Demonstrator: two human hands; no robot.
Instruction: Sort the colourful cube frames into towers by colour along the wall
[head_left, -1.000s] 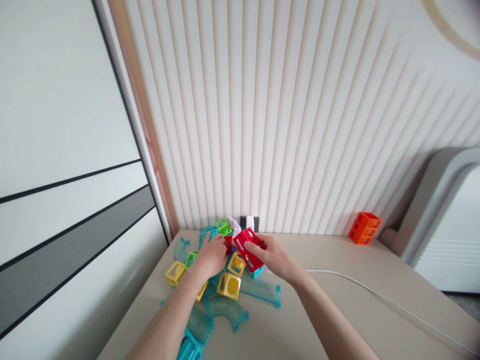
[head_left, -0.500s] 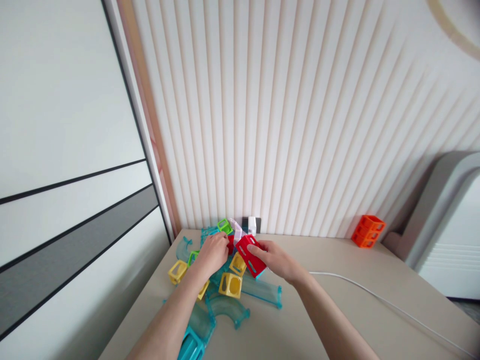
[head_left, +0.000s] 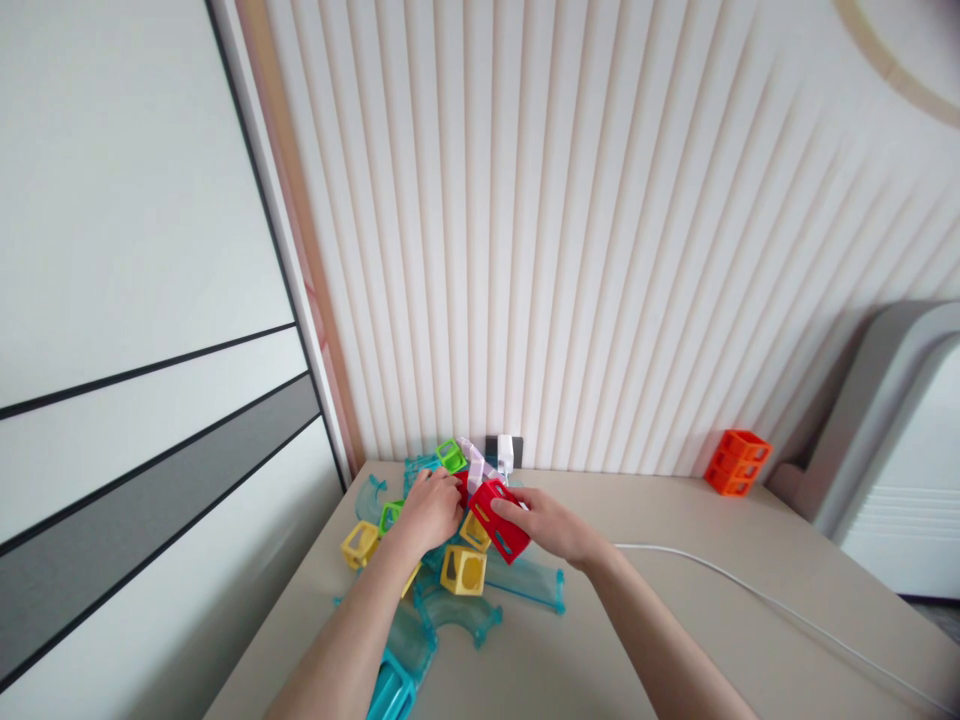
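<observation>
My right hand is closed on a red block piece with slots in its side, held tilted above the pile. My left hand reaches into the pile, its fingertips at another red piece that is partly hidden behind them. Around the hands lie a green cube frame, a lilac piece, yellow cube frames and translucent teal track pieces.
An orange block stack stands by the ribbed wall on the right. A white cable crosses the table. A white plug sits at the wall, and a grey-white appliance is at far right.
The red piece in my right hand has turned and dipped slightly, and the teal bit under it is no longer visible. My left hand has shifted slightly right.
</observation>
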